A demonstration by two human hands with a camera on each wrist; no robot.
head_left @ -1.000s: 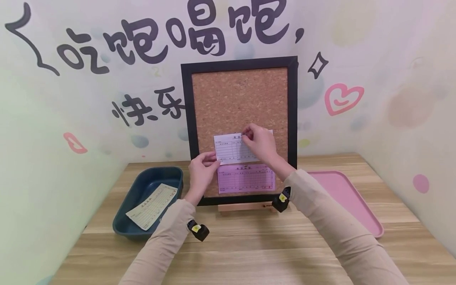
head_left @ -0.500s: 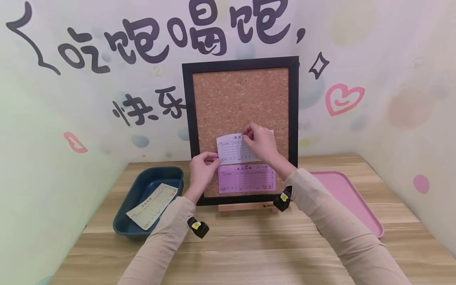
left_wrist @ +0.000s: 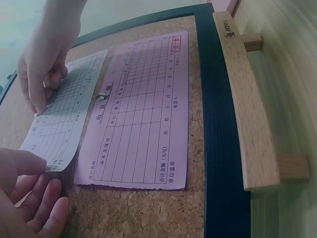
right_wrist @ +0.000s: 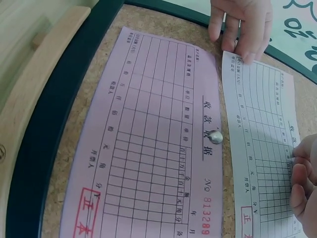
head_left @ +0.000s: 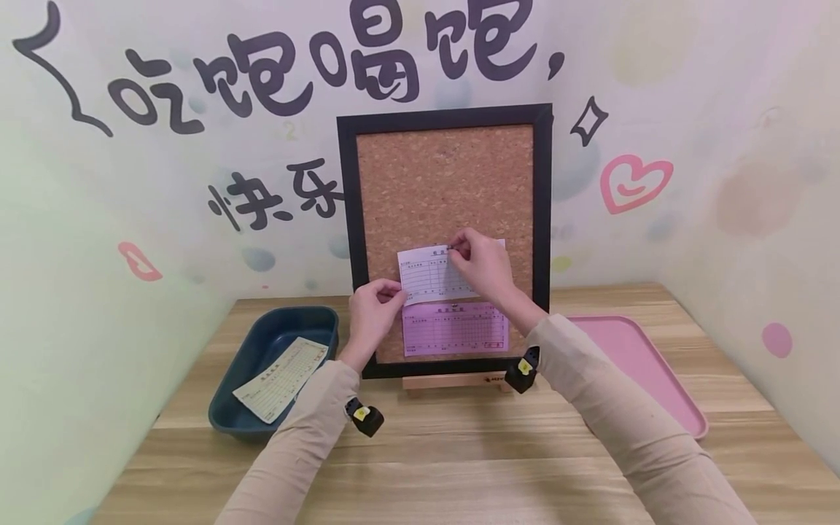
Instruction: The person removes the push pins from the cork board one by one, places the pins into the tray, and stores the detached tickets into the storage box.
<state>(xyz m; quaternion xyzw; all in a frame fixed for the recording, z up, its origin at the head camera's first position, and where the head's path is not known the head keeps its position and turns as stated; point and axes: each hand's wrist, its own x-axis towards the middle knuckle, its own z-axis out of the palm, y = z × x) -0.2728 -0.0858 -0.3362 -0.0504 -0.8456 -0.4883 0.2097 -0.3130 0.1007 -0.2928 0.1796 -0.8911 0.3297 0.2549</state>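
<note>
A white receipt slip (head_left: pixel 420 278) lies against the corkboard (head_left: pixel 446 182), just above a pink receipt slip (head_left: pixel 453 334). My left hand (head_left: pixel 374 310) pinches the white slip's lower left corner, which lifts slightly off the cork in the left wrist view. At the white slip's top middle, my right hand (head_left: pixel 484 266) pinches a tiny thing that looks like a thumbtack, mostly hidden by the fingertips. A silver thumbtack (right_wrist: pixel 215 137) fixes the pink slip near the middle of its top edge. The pink slip's torn left end (left_wrist: pixel 129 186) shows in the left wrist view.
The black-framed board stands upright on a small wooden easel (head_left: pixel 446 381) on the wooden table (head_left: pixel 446 467). At left, a dark blue tray (head_left: pixel 223 386) holds a cream receipt slip (head_left: pixel 282 379). A pink tray (head_left: pixel 636 364) lies at right, partly behind the right sleeve.
The white slip's left end has shifted slightly in my left hand's pinch. My right hand stays at the slip's top edge, and the overall view has drifted a little.
</note>
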